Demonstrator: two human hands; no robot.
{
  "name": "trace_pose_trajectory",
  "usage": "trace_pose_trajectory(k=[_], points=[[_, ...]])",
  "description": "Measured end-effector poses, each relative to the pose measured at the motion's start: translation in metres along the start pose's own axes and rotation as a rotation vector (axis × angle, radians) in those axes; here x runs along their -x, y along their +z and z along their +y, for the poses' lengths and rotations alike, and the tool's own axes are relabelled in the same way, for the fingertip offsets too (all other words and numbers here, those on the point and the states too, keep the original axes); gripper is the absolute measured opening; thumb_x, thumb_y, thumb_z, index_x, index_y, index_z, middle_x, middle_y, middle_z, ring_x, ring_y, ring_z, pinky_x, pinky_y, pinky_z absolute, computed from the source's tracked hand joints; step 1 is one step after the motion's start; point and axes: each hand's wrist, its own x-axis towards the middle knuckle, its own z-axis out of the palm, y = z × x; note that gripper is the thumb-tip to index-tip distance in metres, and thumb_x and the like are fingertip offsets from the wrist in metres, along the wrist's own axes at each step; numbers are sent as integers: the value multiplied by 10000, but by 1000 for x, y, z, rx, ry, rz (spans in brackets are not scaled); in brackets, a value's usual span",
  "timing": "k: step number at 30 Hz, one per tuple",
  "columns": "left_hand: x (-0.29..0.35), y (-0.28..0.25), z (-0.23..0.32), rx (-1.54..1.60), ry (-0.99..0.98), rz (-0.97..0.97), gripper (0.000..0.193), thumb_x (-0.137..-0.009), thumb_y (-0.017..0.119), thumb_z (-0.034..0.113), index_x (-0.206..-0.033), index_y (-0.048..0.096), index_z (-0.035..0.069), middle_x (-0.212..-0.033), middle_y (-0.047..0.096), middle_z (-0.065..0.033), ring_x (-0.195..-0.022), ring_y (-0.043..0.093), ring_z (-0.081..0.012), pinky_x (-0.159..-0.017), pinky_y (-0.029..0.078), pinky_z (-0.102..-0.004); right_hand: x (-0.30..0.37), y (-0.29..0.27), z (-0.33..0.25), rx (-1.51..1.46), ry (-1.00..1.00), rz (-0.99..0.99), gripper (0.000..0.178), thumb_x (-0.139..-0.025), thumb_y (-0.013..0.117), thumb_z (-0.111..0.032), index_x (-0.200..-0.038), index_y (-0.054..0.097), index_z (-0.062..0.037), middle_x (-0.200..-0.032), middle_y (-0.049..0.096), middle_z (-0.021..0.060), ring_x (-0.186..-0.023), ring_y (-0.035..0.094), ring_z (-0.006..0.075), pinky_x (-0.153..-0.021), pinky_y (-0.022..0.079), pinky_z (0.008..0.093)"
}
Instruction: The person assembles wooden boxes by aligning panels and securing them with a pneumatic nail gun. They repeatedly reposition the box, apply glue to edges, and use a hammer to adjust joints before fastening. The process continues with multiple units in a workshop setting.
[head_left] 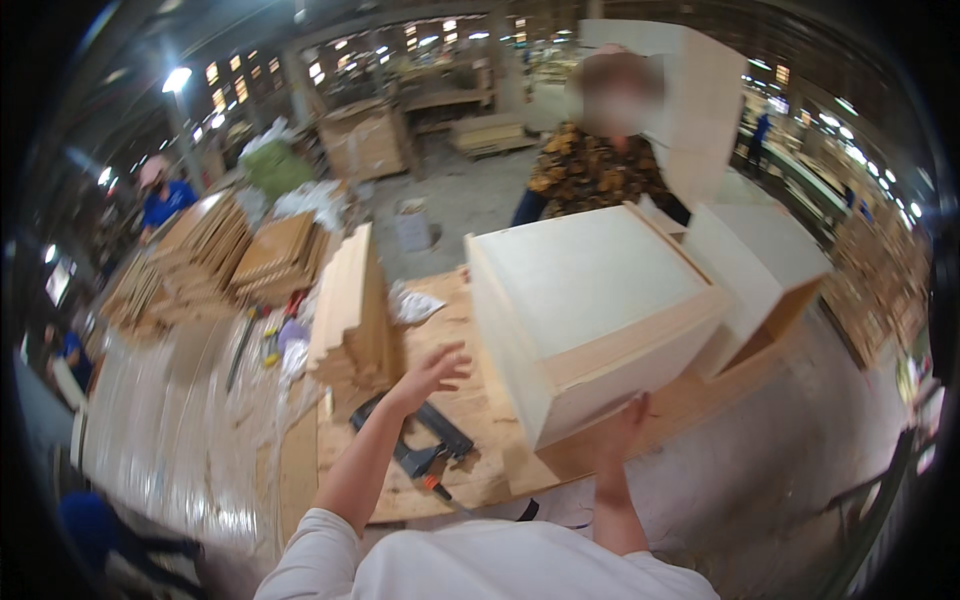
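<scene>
Nearest the camera, the right hand (pixel 622 425) presses up against the lower front corner of the pale wooden cabinet box (pixel 590 315). Its fingers (pixel 636 408) are spread flat on the wood, bracing it more than gripping it. The left hand (pixel 432 372) is in the air just left of the box, fingers loosely spread and holding nothing, well clear of its side panel.

The box stands tilted on the wooden counter (pixel 450 400), with one lower edge on the boards and the wide top face leaning toward the person. It looks like a hollow carcass of thin sheet panels, so I judge it stiff and bulky but only moderately heavy. The sanded faces look smooth and likely slick under a flat palm, and the thin edges and corners could dent if it drops. The safest hold is probably with both hands on opposite lower edges or corners, where panels meet and the fingers can hook under.

Left of the box and near the left hand, a dark nail gun (pixel 425 445) lies on the counter. Beyond it is a stack of cut boards (pixel 350 310) standing on edge. Right of the box sits a second, open box (pixel 765 285). Behind the box another person in a patterned shirt (pixel 590 170) faces it, and far off to the left is a worker in blue (pixel 165 195)
</scene>
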Motion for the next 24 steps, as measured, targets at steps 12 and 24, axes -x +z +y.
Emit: trace_pose_trajectory(k=[12, 24], points=[[357, -120, -184, -911, -185, 1236, 233, -885, 590, 173, -1037, 660, 10, -973, 667, -138, -962, 608, -319, -884, 463, -400, 147, 115, -87, 45, -419, -889, 363, -891, 521, -43, -1244, 490, 35, -1037, 577, 81, -847, 574, 165, -757, 490, 303], [446, -85, -250, -1256, -107, 1295, 259, -862, 588, 186, -1102, 637, 99, -1289, 528, -120, -1229, 420, -349, -1057, 280, -501, 295, 189, 43, 1195, -641, -1214, 554, -819, 587, -273, -1340, 460, -136, -1064, 584, 168, -970, 571, 357, -885, 455, 456]])
